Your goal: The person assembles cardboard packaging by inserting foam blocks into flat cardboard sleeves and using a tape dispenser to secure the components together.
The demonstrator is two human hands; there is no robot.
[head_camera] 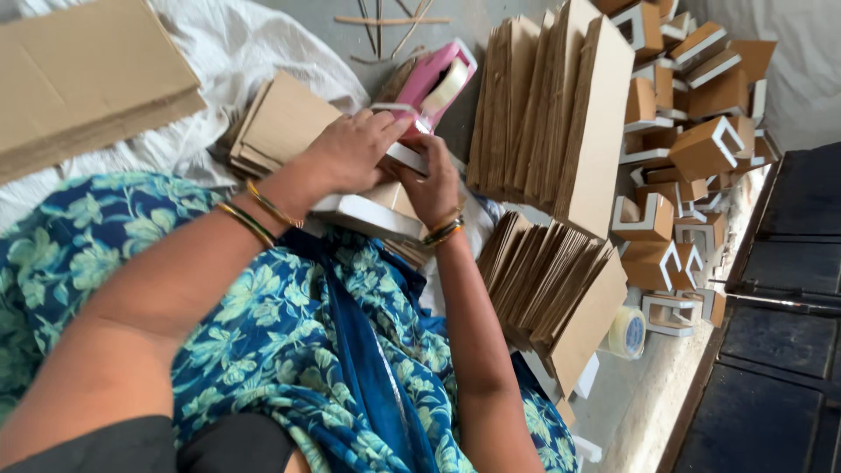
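I see a grey concrete floor (644,412) carrying upright cardboard sheet stacks (547,114), folded boxes (692,131), and what looks like a tape roll (627,332).

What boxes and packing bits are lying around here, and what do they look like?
Flat brown cardboard sheets: upright stacks, centre.
Folded brown boxes with white edges: heap, right.
Pink tape dispenser: above the hands.
Clear tape roll: on the floor, lower right.
White-edged box: under both hands.

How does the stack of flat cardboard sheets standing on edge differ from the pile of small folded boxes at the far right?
The flat cardboard sheets stand on edge, packed in a tidy row; the small folded boxes lie tumbled in a loose heap. The sheets are plain brown and unfolded; the boxes are shaped and carry white strips. Both are brown cardboard, and neither hand touches them.
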